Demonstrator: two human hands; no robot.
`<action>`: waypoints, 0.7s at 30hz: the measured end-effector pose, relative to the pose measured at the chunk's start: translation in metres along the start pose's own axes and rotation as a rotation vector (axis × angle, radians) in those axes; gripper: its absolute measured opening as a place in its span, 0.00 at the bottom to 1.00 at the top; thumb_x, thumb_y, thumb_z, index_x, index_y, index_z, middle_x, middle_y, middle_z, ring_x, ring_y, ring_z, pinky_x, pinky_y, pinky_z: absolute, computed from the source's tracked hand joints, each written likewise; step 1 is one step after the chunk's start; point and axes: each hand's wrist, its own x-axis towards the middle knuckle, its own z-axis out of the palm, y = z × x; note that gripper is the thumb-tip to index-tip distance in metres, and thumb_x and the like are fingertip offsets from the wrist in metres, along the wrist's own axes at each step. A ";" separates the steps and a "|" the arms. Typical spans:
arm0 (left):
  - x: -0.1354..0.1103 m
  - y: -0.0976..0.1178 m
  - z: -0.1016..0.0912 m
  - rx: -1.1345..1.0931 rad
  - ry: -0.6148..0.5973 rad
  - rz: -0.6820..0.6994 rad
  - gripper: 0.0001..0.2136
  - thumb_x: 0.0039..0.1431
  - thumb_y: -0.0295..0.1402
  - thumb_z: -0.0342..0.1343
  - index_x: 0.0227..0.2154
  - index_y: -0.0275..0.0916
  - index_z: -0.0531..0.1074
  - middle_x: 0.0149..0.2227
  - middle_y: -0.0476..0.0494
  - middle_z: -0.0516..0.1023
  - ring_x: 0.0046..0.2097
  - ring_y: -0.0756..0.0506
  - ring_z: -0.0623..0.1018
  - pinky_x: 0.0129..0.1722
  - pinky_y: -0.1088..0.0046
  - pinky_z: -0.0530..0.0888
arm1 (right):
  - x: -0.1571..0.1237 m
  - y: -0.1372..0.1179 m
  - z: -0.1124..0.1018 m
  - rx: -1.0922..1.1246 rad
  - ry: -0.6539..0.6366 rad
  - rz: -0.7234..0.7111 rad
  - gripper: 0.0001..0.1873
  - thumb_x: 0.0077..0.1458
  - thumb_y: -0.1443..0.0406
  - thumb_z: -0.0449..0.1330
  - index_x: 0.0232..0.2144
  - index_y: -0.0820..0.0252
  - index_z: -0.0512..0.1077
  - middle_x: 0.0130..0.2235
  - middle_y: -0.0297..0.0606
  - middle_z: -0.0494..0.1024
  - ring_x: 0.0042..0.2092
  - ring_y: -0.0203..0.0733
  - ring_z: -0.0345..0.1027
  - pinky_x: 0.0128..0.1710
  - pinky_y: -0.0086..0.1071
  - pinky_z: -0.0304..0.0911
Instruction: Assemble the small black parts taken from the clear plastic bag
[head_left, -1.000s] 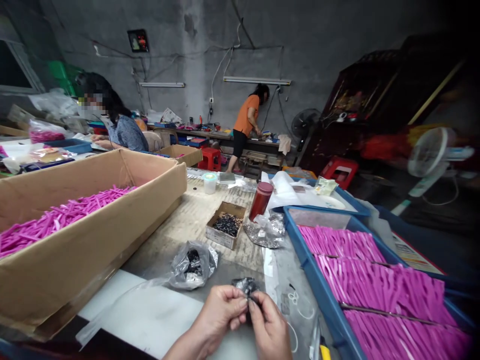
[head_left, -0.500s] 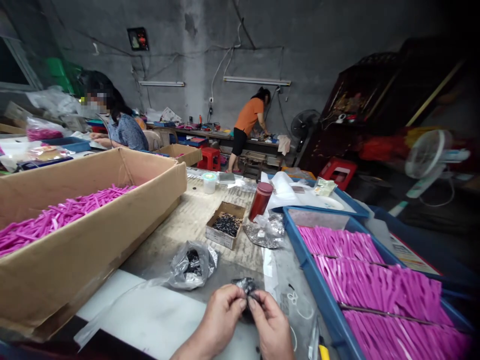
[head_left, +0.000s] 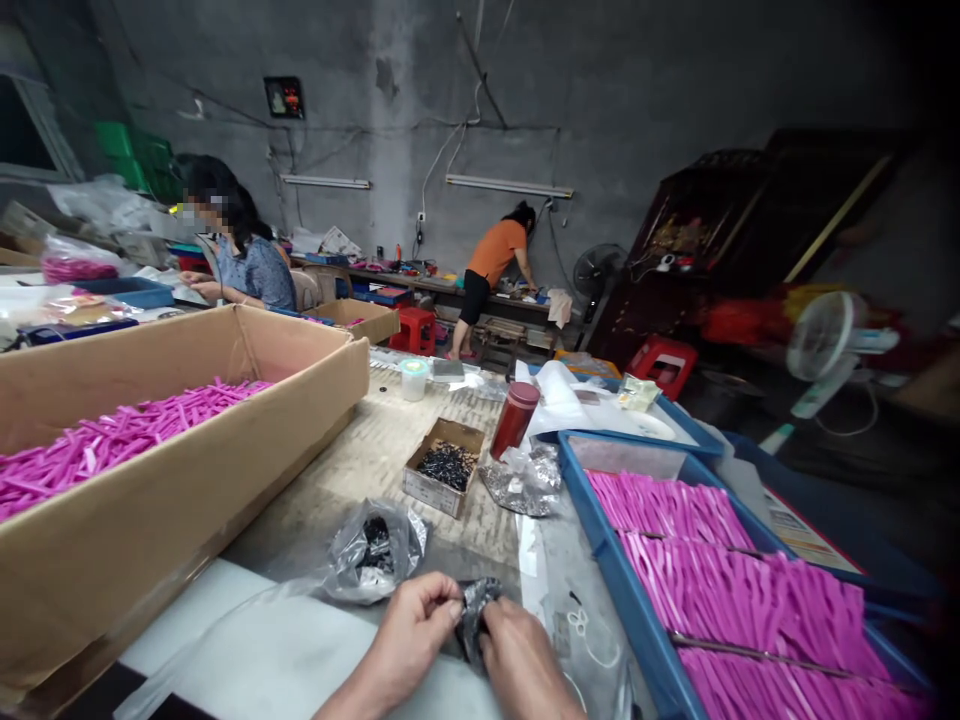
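A small dark plastic bag (head_left: 471, 612) is between my two hands, above the front of the table. My left hand (head_left: 421, 628) pinches the bag's left edge between thumb and fingers. On the other side, my right hand (head_left: 523, 648) is curled against the bag, its fingertips hidden in or behind the plastic. Just beyond my left hand lies an open clear bag (head_left: 379, 550) of small black parts. Farther back stands a small carton (head_left: 435, 490) holding black pieces. What the dark bag contains cannot be made out.
A long cardboard box (head_left: 187, 490) of pink strips stands at left. At right, a blue tray (head_left: 611, 560) holds rows of pink strips. A dark red canister (head_left: 514, 420) and a silvery bag (head_left: 525, 485) are behind. Two co-workers, one seated (head_left: 259, 270), one bending (head_left: 495, 255), are farther off.
My right hand has turned, and its fingertips, seen pinching the bag before, are now hidden at it. Both hands and the bag sit slightly farther left in the picture. The view has tilted a little.
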 end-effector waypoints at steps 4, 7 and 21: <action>0.001 -0.002 0.001 -0.031 -0.002 -0.008 0.04 0.42 0.30 0.47 0.17 0.35 0.60 0.16 0.55 0.56 0.21 0.53 0.57 0.20 0.79 0.55 | 0.003 -0.005 0.001 -0.063 0.002 0.005 0.14 0.45 0.75 0.46 0.26 0.60 0.70 0.29 0.40 0.74 0.32 0.44 0.67 0.29 0.31 0.52; -0.001 -0.002 0.001 -0.035 -0.006 -0.006 0.05 0.41 0.30 0.47 0.17 0.35 0.60 0.16 0.55 0.56 0.21 0.53 0.56 0.20 0.79 0.55 | 0.003 -0.007 -0.001 -0.091 -0.002 0.002 0.14 0.46 0.75 0.46 0.27 0.59 0.69 0.29 0.39 0.74 0.32 0.44 0.66 0.30 0.32 0.50; -0.004 0.002 0.004 -0.023 -0.024 -0.023 0.06 0.41 0.32 0.48 0.17 0.34 0.60 0.16 0.54 0.56 0.21 0.53 0.56 0.20 0.79 0.55 | -0.002 -0.002 0.006 -0.078 0.048 -0.004 0.14 0.45 0.78 0.45 0.26 0.61 0.68 0.28 0.39 0.73 0.32 0.44 0.65 0.31 0.33 0.47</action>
